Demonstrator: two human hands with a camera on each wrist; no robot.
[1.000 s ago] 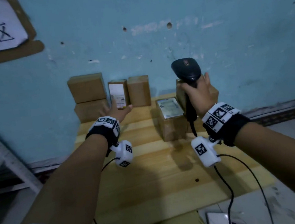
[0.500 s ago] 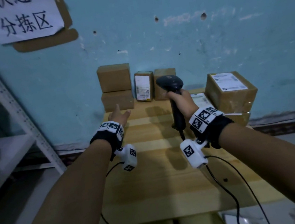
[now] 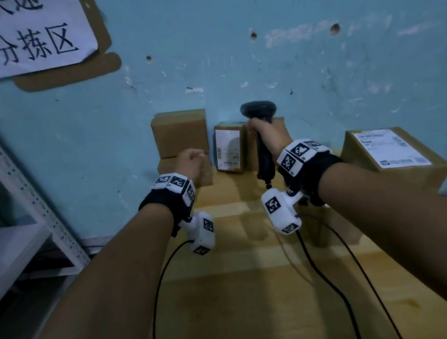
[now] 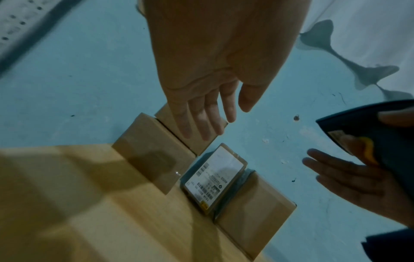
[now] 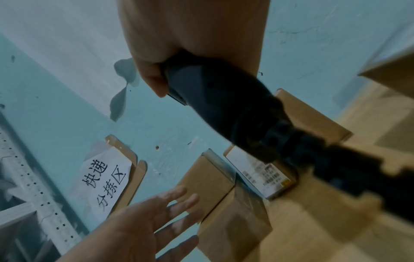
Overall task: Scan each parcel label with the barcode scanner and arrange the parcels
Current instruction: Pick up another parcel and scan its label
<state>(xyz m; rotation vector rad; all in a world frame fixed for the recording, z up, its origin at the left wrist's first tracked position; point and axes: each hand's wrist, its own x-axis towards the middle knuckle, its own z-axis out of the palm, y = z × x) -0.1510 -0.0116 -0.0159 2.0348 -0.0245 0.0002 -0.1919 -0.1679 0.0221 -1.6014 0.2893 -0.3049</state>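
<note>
At the back of the wooden table (image 3: pixel 248 295), my right hand (image 3: pixel 268 137) grips the handle of the black barcode scanner (image 3: pixel 258 109) (image 5: pixel 224 106), held upright. The scanner's head is level with an upright parcel whose white label (image 3: pixel 227 147) (image 4: pixel 215 175) faces me. Left of that parcel stand two stacked plain boxes (image 3: pixel 179 132) (image 4: pixel 154 147), and a plain box (image 4: pixel 253 209) stands to its right. My left hand (image 3: pixel 190 159) (image 4: pixel 210 124) hovers in front of the stack, fingers straight, holding nothing. A bigger labelled parcel (image 3: pixel 393 157) sits on another at the right.
The blue wall (image 3: pixel 317 70) runs right behind the parcels, with a paper sign (image 3: pixel 30 32) taped up at the left. A white metal shelf rack (image 3: pixel 19 198) stands left of the table. Black cables (image 3: pixel 333 283) trail over the table's near part.
My left hand has let go of the upright labelled parcel and drawn back left. My right hand has carried the scanner left, from the right-hand parcels to the upright one.
</note>
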